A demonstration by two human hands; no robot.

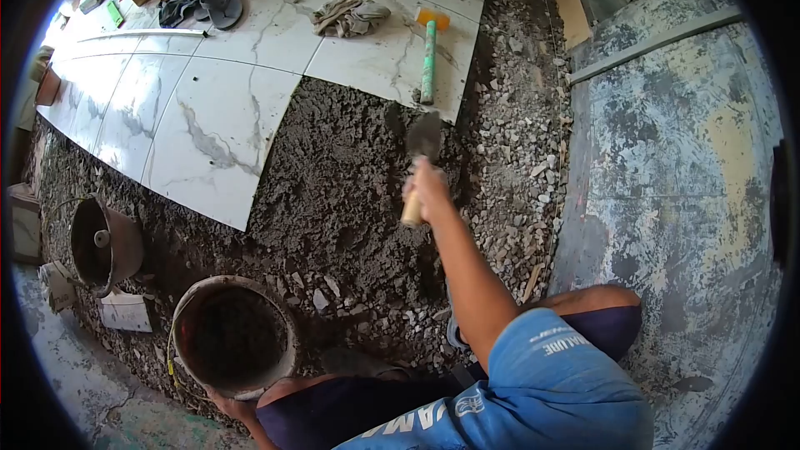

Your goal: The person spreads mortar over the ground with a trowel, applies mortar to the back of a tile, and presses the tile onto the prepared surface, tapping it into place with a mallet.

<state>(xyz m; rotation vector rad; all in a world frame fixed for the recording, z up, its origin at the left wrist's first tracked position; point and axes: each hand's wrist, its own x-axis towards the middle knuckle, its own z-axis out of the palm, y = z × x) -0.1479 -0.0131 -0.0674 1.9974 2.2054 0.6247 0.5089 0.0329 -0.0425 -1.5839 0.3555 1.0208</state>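
Note:
My right hand [428,190] is wrapped round the wooden handle of a trowel [424,137]. The metal blade points away from me, over the far right part of the wet mortar [342,158], near the tile edge. At the bottom left, my left hand [233,406] grips the near side of a round bucket [287,358] beside my knee; its fingers are partly hidden. Dark material lies inside that bucket. Just beyond the trowel blade, a mallet [429,62] with a green handle and yellow-orange head rests on the white marbled tiles [217,117].
A crumpled cloth [350,17] and a pair of sandals [219,4] lie on the tiles. A second bucket [125,246] lies tipped at the left, near a broken tile piece [127,312]. Loose gravel [517,150] runs along the stained wall [667,167] at the right.

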